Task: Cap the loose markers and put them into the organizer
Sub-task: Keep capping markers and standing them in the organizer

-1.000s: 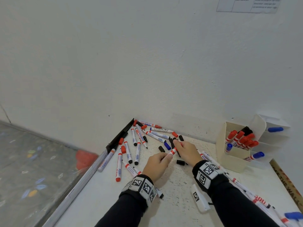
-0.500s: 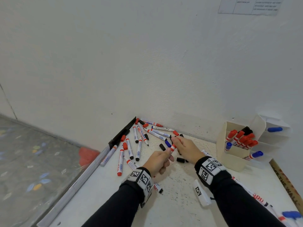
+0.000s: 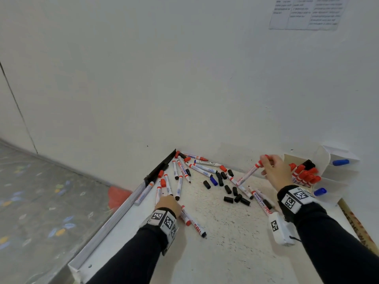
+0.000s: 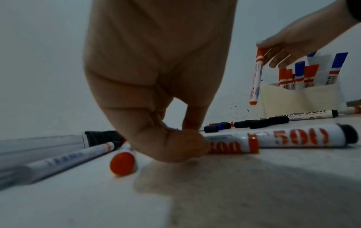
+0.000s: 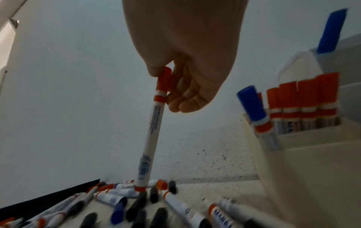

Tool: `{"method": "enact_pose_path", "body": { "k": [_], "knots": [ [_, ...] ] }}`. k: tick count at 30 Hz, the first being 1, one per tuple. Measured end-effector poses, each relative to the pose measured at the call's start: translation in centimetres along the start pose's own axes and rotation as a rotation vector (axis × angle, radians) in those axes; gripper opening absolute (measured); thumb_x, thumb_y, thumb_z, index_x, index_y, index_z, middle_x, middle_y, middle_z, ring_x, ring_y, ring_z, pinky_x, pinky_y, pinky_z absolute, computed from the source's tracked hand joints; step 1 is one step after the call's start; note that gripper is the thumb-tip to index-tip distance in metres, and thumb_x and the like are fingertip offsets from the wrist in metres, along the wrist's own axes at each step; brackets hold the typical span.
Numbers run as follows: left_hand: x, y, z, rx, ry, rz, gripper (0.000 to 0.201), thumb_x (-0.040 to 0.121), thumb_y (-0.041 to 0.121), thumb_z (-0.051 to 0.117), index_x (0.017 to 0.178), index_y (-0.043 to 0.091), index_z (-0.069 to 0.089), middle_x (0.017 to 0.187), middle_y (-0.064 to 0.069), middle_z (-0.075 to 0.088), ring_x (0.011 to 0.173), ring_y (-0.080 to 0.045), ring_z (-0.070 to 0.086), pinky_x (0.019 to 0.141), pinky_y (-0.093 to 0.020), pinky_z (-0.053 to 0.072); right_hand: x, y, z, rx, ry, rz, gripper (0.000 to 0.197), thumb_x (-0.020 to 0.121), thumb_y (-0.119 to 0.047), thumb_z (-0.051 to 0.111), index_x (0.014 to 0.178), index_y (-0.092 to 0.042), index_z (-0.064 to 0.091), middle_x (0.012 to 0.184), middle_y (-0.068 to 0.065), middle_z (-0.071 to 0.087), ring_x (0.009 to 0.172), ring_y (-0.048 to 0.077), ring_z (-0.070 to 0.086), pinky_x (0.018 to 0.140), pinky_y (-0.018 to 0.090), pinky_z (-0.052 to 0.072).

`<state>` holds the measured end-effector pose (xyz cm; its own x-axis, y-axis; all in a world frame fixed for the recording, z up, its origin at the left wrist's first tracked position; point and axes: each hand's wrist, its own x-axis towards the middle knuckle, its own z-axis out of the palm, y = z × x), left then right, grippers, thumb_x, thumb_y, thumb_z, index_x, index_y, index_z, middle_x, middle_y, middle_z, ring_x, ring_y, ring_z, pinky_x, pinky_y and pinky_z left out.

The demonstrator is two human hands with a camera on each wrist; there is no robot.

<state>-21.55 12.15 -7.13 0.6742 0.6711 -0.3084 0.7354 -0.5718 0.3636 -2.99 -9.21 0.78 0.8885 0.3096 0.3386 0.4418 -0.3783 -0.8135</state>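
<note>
Just beside organizer (image 3: 326, 182) rim; capped marker (image 3: 249, 173), right hand (image 3: 274, 171).

We see a white wall (image 3: 184, 68) filling the frame, a printed sheet (image 3: 307, 14) upper right, patterned grey floor (image 3: 41, 201) lower left.

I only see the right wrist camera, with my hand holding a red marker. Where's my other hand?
Observer: Your left hand is down on the table, over on the left side.
Operator: Is it grabbing something?
Observer: Its curled fingers pinch the end of a red-banded marker lying flat.
Operator: What's beside my right arm?
Observer: A small white box with a black-and-white tag lies on the table there.
</note>
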Motion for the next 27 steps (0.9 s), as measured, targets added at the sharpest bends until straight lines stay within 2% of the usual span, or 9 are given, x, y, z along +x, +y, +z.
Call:
{"method": "enact_pose_path", "body": {
  "k": [2, 6, 10, 14, 16, 19, 21, 24, 27],
  "knots": [
    [0.3, 0.6, 0.7, -0.066, -0.005, -0.023, 0.041, 0.094, 0.033, 0.046, 0.124, 0.005, 0.046, 0.116, -0.006, 0.056, 0.101, -0.017, 0.056, 0.085, -0.021, 0.045, 1.0, 0.4, -1.6, -0.016, 0.096, 0.012, 0.02, 0.096, -0.027, 0.045, 0.102, -0.009, 0.052, 0.091, 0.011, 0.062, 0.069, 0.023, 0.058, 0.065, 0.03, 0.046],
    [1.0, 2.2, 1.9, -0.366, -0.045, -0.105, 0.052, 0.087, 0.029, 0.06, 0.124, 0.003, 0.035, 0.093, -0.004, 0.053, 0.067, -0.011, 0.052, 0.05, -0.016, 0.042, 2.3, 1.0, -5.6, -0.156, 0.253, 0.065, 0.025, 0.096, -0.027, 0.043, 0.113, -0.01, 0.051, 0.098, 0.012, 0.063, 0.084, 0.03, 0.06, 0.082, 0.039, 0.049],
    [1.7, 3.3, 2.8, -0.549, -0.07, -0.177, 0.053, 0.082, 0.022, 0.068, 0.117, 0.005, 0.033, 0.097, -0.01, 0.061, 0.053, -0.013, 0.054, 0.041, -0.02, 0.043, 3.0, 1.3, -8.8, -0.229, 0.384, 0.08, 0.029, 0.097, -0.013, 0.04, 0.119, 0.002, 0.051, 0.116, 0.024, 0.057, 0.107, 0.036, 0.053, 0.091, 0.037, 0.041],
    [2.6, 3.8, 3.0, -0.615, -0.058, -0.208, 0.051, 0.076, 0.024, 0.073, 0.111, 0.003, 0.042, 0.094, -0.013, 0.067, 0.056, -0.017, 0.059, 0.047, -0.024, 0.051, 3.3, 2.1, -9.7, -0.285, 0.381, 0.098, 0.029, 0.096, -0.003, 0.036, 0.121, 0.003, 0.05, 0.116, 0.024, 0.055, 0.107, 0.034, 0.052, 0.082, 0.028, 0.037],
    [2.6, 4.0, 2.9, -0.655, -0.074, -0.224, 0.045, 0.078, 0.02, 0.072, 0.108, 0.002, 0.045, 0.091, -0.015, 0.068, 0.054, -0.018, 0.061, 0.046, -0.026, 0.053, 3.4, 2.7, -9.6, -0.316, 0.334, 0.093, 0.031, 0.097, -0.002, 0.033, 0.123, 0.001, 0.049, 0.114, 0.022, 0.057, 0.104, 0.034, 0.054, 0.08, 0.028, 0.037],
    [2.5, 4.2, 2.9, -0.713, -0.071, -0.25, 0.029, 0.079, 0.013, 0.071, 0.088, 0.002, 0.046, 0.087, -0.018, 0.069, 0.062, -0.024, 0.065, 0.065, -0.037, 0.06, 3.3, 3.2, -9.2, -0.408, 0.237, 0.064, 0.032, 0.098, -0.011, 0.037, 0.125, -0.001, 0.05, 0.118, 0.023, 0.056, 0.108, 0.035, 0.054, 0.089, 0.036, 0.043],
    [2.6, 4.2, 3.0, -0.78, -0.031, -0.256, 0.033, 0.075, 0.012, 0.073, 0.091, 0.0, 0.047, 0.084, -0.019, 0.069, 0.069, -0.028, 0.07, 0.068, -0.04, 0.06, 3.3, 3.5, -8.9, -0.416, 0.219, 0.035, 0.032, 0.096, -0.012, 0.042, 0.125, -0.001, 0.051, 0.119, 0.023, 0.056, 0.11, 0.034, 0.054, 0.093, 0.038, 0.043],
    [2.6, 4.1, 3.0, -0.819, -0.001, -0.254, 0.042, 0.074, 0.018, 0.075, 0.102, -0.001, 0.051, 0.083, -0.016, 0.069, 0.075, -0.027, 0.071, 0.071, -0.039, 0.06, 3.1, 3.3, -8.6, -0.323, 0.287, -0.009, 0.021, 0.093, -0.01, 0.05, 0.111, -0.001, 0.053, 0.105, 0.021, 0.062, 0.095, 0.032, 0.061, 0.077, 0.03, 0.045],
    [2.9, 3.6, 2.9, -0.832, -0.031, -0.249, 0.031, 0.078, 0.025, 0.07, 0.093, 0.003, 0.056, 0.081, -0.013, 0.068, 0.083, -0.025, 0.07, 0.079, -0.039, 0.058, 3.0, 3.1, -8.4, -0.307, 0.321, -0.063, 0.013, 0.092, -0.009, 0.051, 0.102, -0.001, 0.054, 0.097, 0.018, 0.062, 0.082, 0.027, 0.058, 0.074, 0.029, 0.043]
  ]
}}
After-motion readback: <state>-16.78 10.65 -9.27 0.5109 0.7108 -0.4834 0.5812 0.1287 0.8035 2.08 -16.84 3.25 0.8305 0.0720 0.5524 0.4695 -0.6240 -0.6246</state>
